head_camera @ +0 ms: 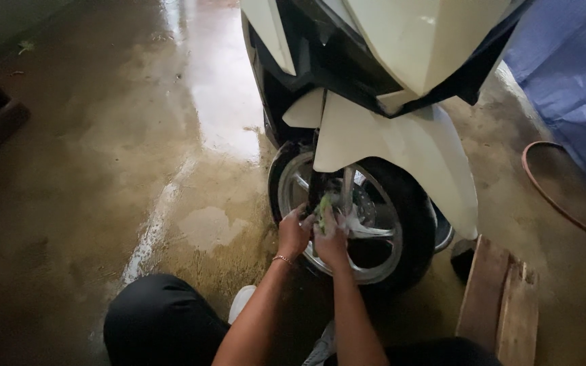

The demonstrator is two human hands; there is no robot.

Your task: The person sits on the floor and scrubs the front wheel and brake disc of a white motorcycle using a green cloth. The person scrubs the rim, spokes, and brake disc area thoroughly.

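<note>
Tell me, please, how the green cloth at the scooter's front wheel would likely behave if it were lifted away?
The green cloth is bunched between the left hand and right hand, so it is probably floppy and would hang limp. The floor shines wet, so it may be damp, a little heavy and slippery. It looks unlikely to roll or break.

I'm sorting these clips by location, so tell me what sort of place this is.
Probably a garage or covered wash area: wet concrete floor, a white scooter parked on it, and a hose lying by a blue tarp.

Left hand (294,232) and right hand (331,242) together, fingers curled, arms outstretched.
</note>
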